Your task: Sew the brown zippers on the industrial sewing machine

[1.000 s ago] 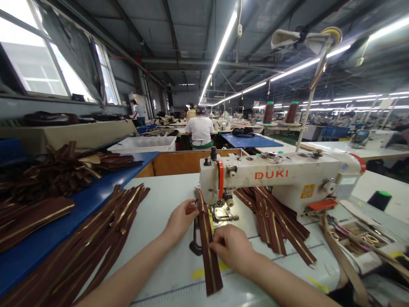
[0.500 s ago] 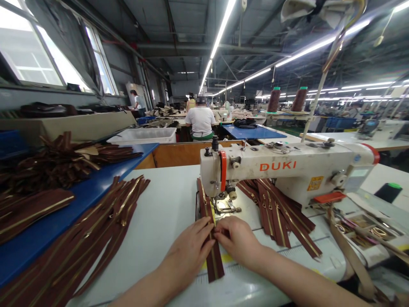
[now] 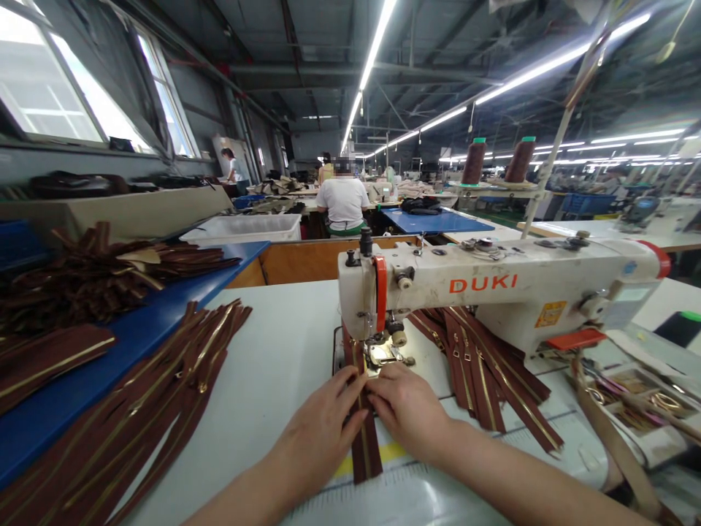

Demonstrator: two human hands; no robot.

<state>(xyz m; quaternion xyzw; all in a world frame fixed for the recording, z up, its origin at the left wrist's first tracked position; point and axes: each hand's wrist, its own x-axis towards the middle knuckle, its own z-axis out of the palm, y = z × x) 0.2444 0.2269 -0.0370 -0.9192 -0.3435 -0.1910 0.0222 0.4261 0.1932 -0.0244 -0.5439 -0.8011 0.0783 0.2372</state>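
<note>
A brown zipper [image 3: 366, 449] with metallic gold teeth runs lengthwise under the head of a white DUKI sewing machine [image 3: 421, 274]. My left hand [image 3: 323, 416] grips the zipper's left side, fingers bent over it just in front of the presser foot. From the right, my right hand [image 3: 408, 405] pinches the same zipper, its fingertips close to those of the left. The zipper's near end lies flat on the table towards me. What the fingertips cover is hidden. Light from the machine falls on the metal needle plate [image 3: 386, 353].
Several brown zippers [image 3: 482, 365] lie under the machine arm, and a larger bundle [image 3: 158, 387] spreads over the table's left. More are piled on a blue table [image 3: 219, 274]. At right sits a parts tray [image 3: 638, 409] beside a hanging strap. A person [image 3: 343, 201] sits ahead.
Both hands have shifted slightly forward, closer to the presser foot, along with the zipper. The right fingers have closed in nearer the left ones. The camera view has moved a little.
</note>
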